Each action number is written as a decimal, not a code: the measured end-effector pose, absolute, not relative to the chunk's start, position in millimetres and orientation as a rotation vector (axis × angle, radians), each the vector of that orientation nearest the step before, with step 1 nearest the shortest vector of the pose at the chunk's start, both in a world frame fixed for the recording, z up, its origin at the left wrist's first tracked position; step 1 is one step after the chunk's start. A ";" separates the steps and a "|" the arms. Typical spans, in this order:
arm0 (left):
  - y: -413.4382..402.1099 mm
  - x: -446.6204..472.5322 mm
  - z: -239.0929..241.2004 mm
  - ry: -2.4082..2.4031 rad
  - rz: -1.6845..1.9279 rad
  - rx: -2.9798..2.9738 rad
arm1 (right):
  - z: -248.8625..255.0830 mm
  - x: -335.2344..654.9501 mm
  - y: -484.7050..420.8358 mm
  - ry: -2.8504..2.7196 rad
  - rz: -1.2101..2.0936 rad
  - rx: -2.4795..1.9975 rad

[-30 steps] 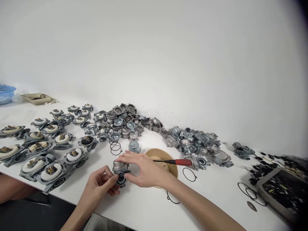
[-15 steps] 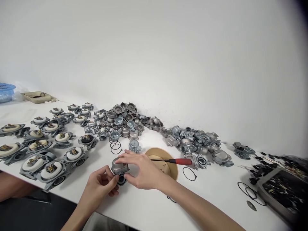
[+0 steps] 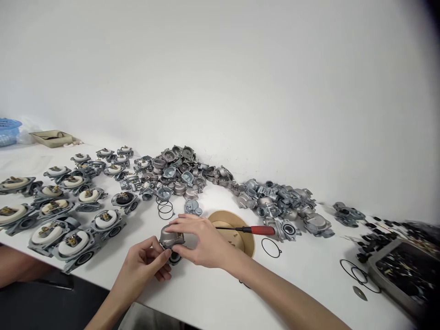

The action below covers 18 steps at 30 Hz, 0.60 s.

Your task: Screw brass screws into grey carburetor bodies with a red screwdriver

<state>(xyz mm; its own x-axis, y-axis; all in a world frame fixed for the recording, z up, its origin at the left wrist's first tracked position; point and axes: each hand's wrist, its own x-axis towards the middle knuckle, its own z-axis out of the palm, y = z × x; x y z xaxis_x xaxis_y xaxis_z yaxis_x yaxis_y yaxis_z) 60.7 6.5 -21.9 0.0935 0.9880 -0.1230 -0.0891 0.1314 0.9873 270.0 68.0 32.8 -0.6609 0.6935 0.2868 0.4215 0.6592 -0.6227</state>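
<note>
Little has moved since the earlier frames: the carburetor [image 3: 171, 243] has shifted slightly left and nearer the table's front edge, and the bowl on its top now sits lower under the right fingers.

Both hands are closed about the carburetor, which stands on the table [image 3: 213, 293] between them, just left of the tan disc [image 3: 240, 240]. Left hand [image 3: 142, 266]: fingers curled, thumb and fingertips pinching the dark lower body from the near side. Right hand [image 3: 202, 240]: fingers spread over the grey bowl, pressing from above and behind.

Judged step: seating the bowl onto the body. The next move appears to call for square alignment of bowl to body, held firmly, before any fastener is driven; whether a seal ring lies inside cannot be told.

A red-handled screwdriver [image 3: 252, 229] lies across the disc, just beside the right wrist and within easy reach.

Edges and room: the front table edge runs just below the left hand, so the margin there is thin. Rows of cream-topped bodies [image 3: 72, 211] crowd the left. A pile of castings [image 3: 178, 172] lies behind, a second pile [image 3: 282, 206] to the right rear. Loose O-rings [image 3: 165, 210] lie near, behind the carburetor. Bare table lies to the right front, towards the parts tray [image 3: 402, 270].
</note>
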 end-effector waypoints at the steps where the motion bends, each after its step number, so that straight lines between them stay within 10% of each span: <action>1: 7.4 59.6 -22.8 1.123 1.094 1.082 | 31.8 270.1 69.5 -2.355 0.696 -0.852; 18: 12.8 53.4 -33.5 1.021 0.988 1.194 | 67.0 289.4 74.4 -2.546 0.716 -1.085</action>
